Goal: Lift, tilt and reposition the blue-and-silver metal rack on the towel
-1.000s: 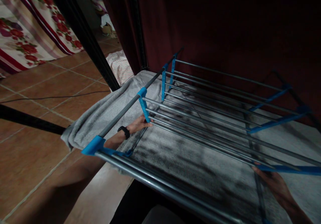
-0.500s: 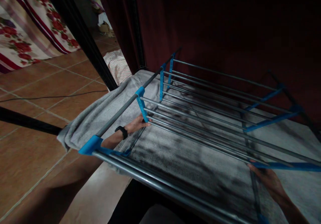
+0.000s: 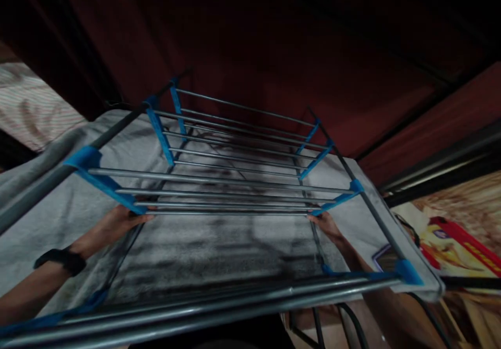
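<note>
A shoe rack (image 3: pixel 242 183) of grey metal tubes and blue plastic brackets lies on a grey blanket (image 3: pixel 235 244) before me. My left hand (image 3: pixel 124 219), with a dark band on its wrist, grips the lower end of a blue side bracket (image 3: pixel 107 186) where the tubes enter it. At the opposite end of the same tier, my right hand (image 3: pixel 325 225) has its fingers around the tip of the matching bracket (image 3: pixel 338 202). Part of each hand's fingers is hidden behind the bracket and tubes.
Dark red curtains (image 3: pixel 242 41) hang behind the rack. On the right, below the blanket's edge, lies a red and yellow printed package (image 3: pixel 457 244). Striped cloth (image 3: pixel 37 109) shows at the far left. Thick tubes of the rack cross close in front of me.
My view has turned to the right, so the rack appears further left and the package has come into sight. Both hands keep their grip on the same tier.
</note>
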The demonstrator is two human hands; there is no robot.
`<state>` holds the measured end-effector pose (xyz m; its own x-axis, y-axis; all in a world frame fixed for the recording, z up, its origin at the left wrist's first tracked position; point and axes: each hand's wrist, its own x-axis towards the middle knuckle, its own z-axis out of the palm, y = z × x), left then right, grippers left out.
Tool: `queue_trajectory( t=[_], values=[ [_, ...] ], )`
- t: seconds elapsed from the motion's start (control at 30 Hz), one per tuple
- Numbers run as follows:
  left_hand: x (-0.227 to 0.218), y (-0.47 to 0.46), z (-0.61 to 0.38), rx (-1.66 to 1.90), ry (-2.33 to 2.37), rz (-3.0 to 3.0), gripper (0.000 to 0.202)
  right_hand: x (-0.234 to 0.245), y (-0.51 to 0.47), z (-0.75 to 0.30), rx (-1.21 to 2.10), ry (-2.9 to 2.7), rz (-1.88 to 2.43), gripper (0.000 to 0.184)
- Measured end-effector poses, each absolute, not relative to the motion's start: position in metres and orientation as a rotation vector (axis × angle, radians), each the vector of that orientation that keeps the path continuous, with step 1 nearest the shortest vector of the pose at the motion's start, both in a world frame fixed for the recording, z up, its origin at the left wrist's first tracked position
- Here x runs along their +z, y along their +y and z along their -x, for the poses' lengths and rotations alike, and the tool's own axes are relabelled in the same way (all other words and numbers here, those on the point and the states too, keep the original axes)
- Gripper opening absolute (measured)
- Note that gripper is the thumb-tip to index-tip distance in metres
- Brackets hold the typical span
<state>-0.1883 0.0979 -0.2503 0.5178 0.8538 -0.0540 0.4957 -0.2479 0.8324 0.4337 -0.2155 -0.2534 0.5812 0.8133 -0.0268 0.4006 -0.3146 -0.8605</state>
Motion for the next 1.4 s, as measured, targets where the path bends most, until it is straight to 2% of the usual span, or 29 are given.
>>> queue_trajectory(
  t=[0.37,0.6,0.83,1.07,1.23,1.4],
  values=[
    [-0.267,0.1,0.197,0.518,1.265,-2.021,0.045,-0.258,-0.224,-0.433,0.532,-1.036,1.991,0.034],
    [-0.239,0.084,0.186,0.43,1.315,-2.009,0.068,-0.265,-0.229,-0.432,0.483,-1.075,2.021,0.035],
    [-0.221,0.067,0.18,0.488,1.27,-1.998,0.06,-0.285,-0.232,-0.442,0.455,-1.062,1.998,0.035],
    [-0.215,0.068,0.177,0.458,1.234,-1.936,0.051,-0.305,-0.23,-0.458,0.571,-1.035,1.859,0.048],
    [-0.225,0.069,0.182,0.585,1.134,-1.886,0.059,-0.292,-0.226,-0.454,0.625,-1.047,1.807,0.057],
    [-0.232,0.071,0.186,0.543,1.335,-2.129,0.051,-0.275,-0.221,-0.44,0.563,-1.025,1.798,0.059]
  ],
)
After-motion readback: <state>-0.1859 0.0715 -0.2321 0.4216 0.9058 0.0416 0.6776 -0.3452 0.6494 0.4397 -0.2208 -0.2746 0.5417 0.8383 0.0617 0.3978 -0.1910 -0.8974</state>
